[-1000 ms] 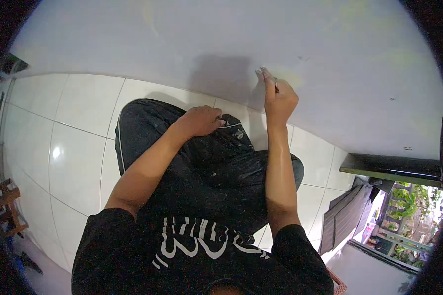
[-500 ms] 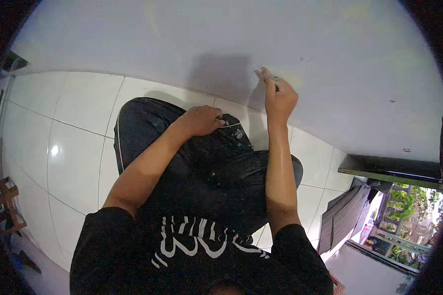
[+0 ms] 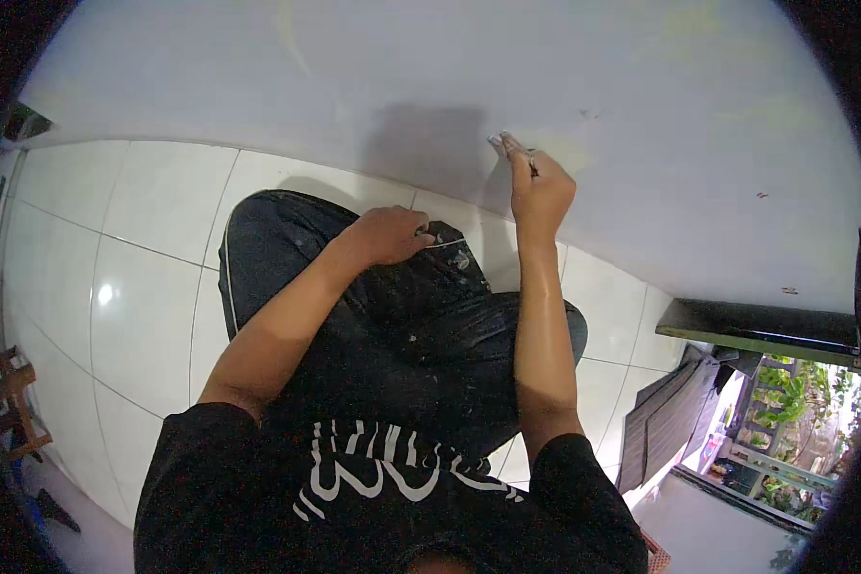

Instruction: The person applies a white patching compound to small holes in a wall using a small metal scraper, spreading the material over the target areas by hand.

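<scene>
Brown rack (image 3: pixel 14 392): is standing well to the left of the black trousers (image 3: pixel 383 316), near the rim of the view.
Tiled floor (image 3: pixel 143 277): is spreading pale and glossy around the trousers, catching a bright spot of light on their left.
Left hand (image 3: pixel 390 235): is resting on the trousers, its fingers curling inward; whether they are holding anything, I cannot tell.
Black shirt (image 3: pixel 411 526): is covering the body on the near side of the trousers, bearing a pale print.
Wall (image 3: pixel 430 48): is rising beyond the trousers, showing faint yellowish patches and a dark shadow left of the right hand.
Right hand (image 3: pixel 543 196): is reaching past the trousers to the wall, fingertips whitish and drawing narrow; I cannot tell whether they are pinching something small or touching the surface.
Dark ledge (image 3: pixel 756 325): is jutting out well to the right of the trousers.
Striped grey cloth (image 3: pixel 665 421): is hanging to the right of the trousers.
Green plants (image 3: pixel 784 397): are showing through an opening farther right of the trousers.
</scene>
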The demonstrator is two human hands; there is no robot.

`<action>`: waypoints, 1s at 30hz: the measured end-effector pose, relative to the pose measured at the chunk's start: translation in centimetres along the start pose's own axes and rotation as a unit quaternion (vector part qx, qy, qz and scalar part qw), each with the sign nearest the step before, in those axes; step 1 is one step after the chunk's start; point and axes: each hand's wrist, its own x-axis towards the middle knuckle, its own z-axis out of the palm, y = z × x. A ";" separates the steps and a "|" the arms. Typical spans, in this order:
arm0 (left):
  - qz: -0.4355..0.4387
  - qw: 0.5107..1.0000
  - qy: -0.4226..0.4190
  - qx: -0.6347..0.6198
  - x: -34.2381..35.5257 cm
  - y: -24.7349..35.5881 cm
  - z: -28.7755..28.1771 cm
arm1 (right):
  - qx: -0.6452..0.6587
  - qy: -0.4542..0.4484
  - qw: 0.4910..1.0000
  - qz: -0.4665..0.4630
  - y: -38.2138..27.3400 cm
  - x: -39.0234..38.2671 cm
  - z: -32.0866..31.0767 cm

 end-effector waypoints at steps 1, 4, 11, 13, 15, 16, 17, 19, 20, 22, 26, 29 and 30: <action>0.000 1.000 0.002 -0.001 -0.1 0.0 -0.1 | 0.000 0.000 1.000 -0.001 -0.2 0.0 -0.2; -0.020 1.000 -0.016 -0.005 -0.1 0.5 -0.4 | 0.036 0.037 0.999 -0.015 -0.4 -0.3 -0.7; -0.022 1.000 -0.021 0.001 -0.3 0.3 -0.5 | 0.005 0.040 0.999 -0.023 -0.8 -0.2 -0.3; -0.026 0.999 -0.040 0.007 0.0 0.3 -0.7 | -0.004 0.029 0.999 -0.035 0.1 -0.2 0.0; -0.024 0.999 -0.033 0.011 0.0 0.4 -0.5 | -0.010 0.016 0.999 -0.046 0.4 -0.3 0.0; -0.024 0.999 -0.025 0.015 -0.1 0.4 -0.4 | 0.006 0.021 0.999 -0.035 0.2 -0.5 -0.2; -0.025 0.999 -0.025 0.015 -0.1 0.2 -0.4 | 0.022 0.026 0.999 -0.024 0.1 -0.5 -0.3; -0.033 0.999 -0.039 0.008 -0.1 0.4 -0.8 | 0.007 0.016 0.999 -0.026 -0.3 -0.2 -0.2; -0.032 0.999 -0.040 0.008 0.0 0.5 -0.7 | -0.006 0.006 1.000 -0.029 -0.4 0.0 -0.2; -0.038 0.998 -0.048 0.009 -0.1 0.4 -0.8 | 0.011 0.020 0.999 -0.034 -1.1 -0.1 -0.6; -0.019 0.999 -0.025 -0.002 -0.2 0.7 -0.9 | 0.001 -0.012 1.000 0.013 0.6 -0.2 0.0; -0.040 0.998 -0.046 -0.007 -0.2 0.4 -1.2 | -0.005 0.013 0.999 -0.038 -0.3 -0.4 -0.2; -0.038 0.998 -0.044 -0.004 -0.3 0.5 -1.1 | -0.005 0.012 0.999 -0.037 -0.3 -0.3 -0.3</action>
